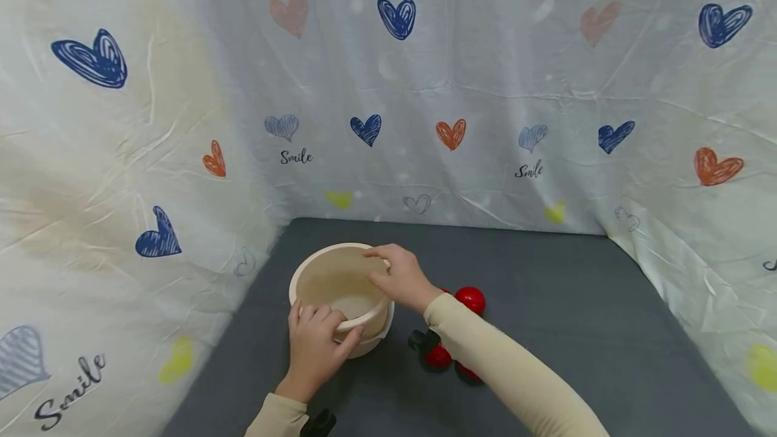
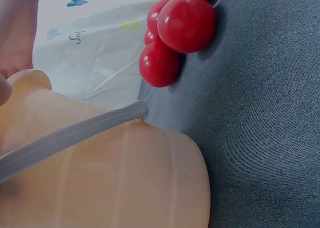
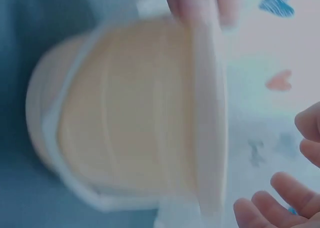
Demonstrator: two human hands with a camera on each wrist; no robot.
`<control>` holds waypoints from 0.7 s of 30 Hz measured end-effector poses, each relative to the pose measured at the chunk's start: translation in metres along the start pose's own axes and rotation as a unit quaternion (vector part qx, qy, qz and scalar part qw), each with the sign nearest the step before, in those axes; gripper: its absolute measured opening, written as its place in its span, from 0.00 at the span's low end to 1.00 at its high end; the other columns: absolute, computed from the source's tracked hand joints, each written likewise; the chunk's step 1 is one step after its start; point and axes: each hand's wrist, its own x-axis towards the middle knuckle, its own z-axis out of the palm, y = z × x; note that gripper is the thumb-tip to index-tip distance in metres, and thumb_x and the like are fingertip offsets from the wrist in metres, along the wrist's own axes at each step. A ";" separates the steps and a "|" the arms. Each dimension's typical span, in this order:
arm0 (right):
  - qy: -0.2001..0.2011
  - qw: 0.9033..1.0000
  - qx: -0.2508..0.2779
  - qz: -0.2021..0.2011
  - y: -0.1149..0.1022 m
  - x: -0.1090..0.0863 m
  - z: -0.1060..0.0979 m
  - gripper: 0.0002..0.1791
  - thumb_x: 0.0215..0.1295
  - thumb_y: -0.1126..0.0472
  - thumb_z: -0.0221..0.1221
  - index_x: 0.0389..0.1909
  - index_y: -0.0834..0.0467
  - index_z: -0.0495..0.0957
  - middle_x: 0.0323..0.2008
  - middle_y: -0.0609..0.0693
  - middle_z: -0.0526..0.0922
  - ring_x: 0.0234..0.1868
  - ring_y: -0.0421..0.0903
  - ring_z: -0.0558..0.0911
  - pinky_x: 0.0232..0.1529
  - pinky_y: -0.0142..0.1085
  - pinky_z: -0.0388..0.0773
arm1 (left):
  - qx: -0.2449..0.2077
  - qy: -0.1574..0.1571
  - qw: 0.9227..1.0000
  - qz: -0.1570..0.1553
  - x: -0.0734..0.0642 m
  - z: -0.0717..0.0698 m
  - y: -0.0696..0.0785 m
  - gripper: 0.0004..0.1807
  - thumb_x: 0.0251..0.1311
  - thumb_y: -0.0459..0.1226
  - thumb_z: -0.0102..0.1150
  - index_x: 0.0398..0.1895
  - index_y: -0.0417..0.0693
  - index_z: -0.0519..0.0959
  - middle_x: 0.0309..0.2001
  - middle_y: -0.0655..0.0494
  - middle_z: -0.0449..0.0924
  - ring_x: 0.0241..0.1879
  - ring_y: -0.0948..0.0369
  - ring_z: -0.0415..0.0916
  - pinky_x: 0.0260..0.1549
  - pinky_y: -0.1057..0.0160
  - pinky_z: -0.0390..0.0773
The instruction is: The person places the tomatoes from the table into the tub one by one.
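Observation:
A cream bucket (image 1: 349, 299) stands on the dark grey table, its opening tilted toward the head camera. My left hand (image 1: 317, 342) grips its near rim, with the fingers over the edge and the thumb along the outside. Across the opening, my right hand (image 1: 403, 278) hovers by the right side of the rim with thumb and fingers parted. Its fingertips (image 3: 280, 203) look apart from the bucket (image 3: 135, 112) in the right wrist view, which is blurred. A pale handle (image 2: 75, 138) hangs down around the bucket's outside. Inside, the visible part of the bottom is bare.
Several shiny red balls (image 1: 470, 300) lie right of the bucket, partly hidden beneath my right forearm. The grey tabletop (image 1: 564, 309) extends to the right. A white curtain (image 1: 437, 73) printed with hearts encloses the back and sides.

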 end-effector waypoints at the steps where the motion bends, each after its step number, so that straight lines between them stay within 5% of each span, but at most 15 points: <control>1: 0.005 1.000 0.000 0.006 0.004 -0.001 -0.009 0.21 0.68 0.61 0.61 0.61 0.59 0.80 0.62 0.59 0.80 0.61 0.56 0.81 0.54 0.48 0.84 | 0.000 0.000 1.000 -0.002 0.000 0.000 -0.001 0.17 0.50 0.53 0.61 0.21 0.50 0.78 0.21 0.54 0.76 0.29 0.49 0.69 0.57 0.25 0.61; 12: 0.069 0.987 0.000 0.142 0.066 -0.020 -0.099 0.26 0.72 0.54 0.58 0.68 0.55 0.74 0.68 0.60 0.74 0.66 0.61 0.76 0.64 0.55 0.76 | -0.013 0.001 1.000 -0.008 -0.001 -0.001 -0.002 0.16 0.49 0.51 0.62 0.20 0.50 0.77 0.21 0.54 0.75 0.30 0.50 0.69 0.57 0.24 0.60; 21: 0.087 0.971 0.009 0.224 0.110 -0.046 -0.124 0.26 0.73 0.54 0.55 0.69 0.56 0.72 0.68 0.64 0.73 0.68 0.62 0.74 0.64 0.57 0.75 | -0.030 -0.005 1.000 -0.004 0.001 0.000 -0.001 0.15 0.49 0.51 0.62 0.20 0.50 0.76 0.20 0.55 0.74 0.30 0.50 0.69 0.58 0.24 0.59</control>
